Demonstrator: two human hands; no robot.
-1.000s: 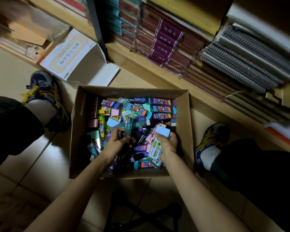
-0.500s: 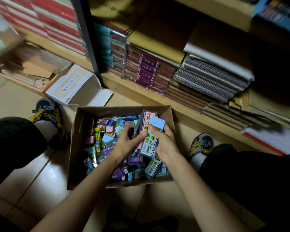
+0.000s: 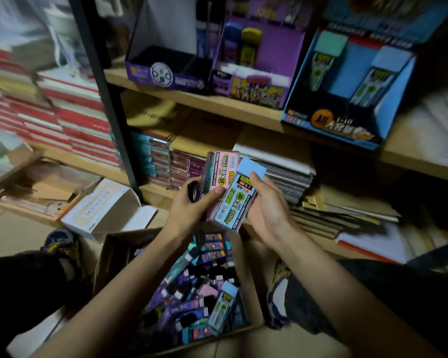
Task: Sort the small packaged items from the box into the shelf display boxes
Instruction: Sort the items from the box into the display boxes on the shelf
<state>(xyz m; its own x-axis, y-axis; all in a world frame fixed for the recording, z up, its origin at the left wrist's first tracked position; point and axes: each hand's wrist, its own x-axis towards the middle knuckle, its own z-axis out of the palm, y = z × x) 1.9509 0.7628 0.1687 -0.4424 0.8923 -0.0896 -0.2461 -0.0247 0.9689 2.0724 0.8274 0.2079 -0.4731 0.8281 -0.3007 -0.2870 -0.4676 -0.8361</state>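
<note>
A cardboard box (image 3: 251, 285) on the floor between my feet holds several small packaged items (image 3: 197, 290). Above it, my left hand (image 3: 189, 210) grips a pink pack (image 3: 224, 171) together with a dark pack and a small black item. My right hand (image 3: 267, 208) holds a blue pack (image 3: 239, 202) that leans against the pink one. On the shelf above stand a blue display box (image 3: 347, 99) with similar blue and green packs, a purple display box (image 3: 256, 68), and a dark purple display box (image 3: 166, 60) that looks nearly empty.
A black shelf upright (image 3: 106, 99) runs down the left. Stacked notebooks and spiral pads (image 3: 290, 177) fill the lower shelf. A white open carton (image 3: 106, 208) sits on the floor at left, next to my left shoe (image 3: 60, 241).
Both hands have risen out of the cardboard box with the packs, from among the items up to the lower shelf's level. The view has tilted up, showing the display boxes.
</note>
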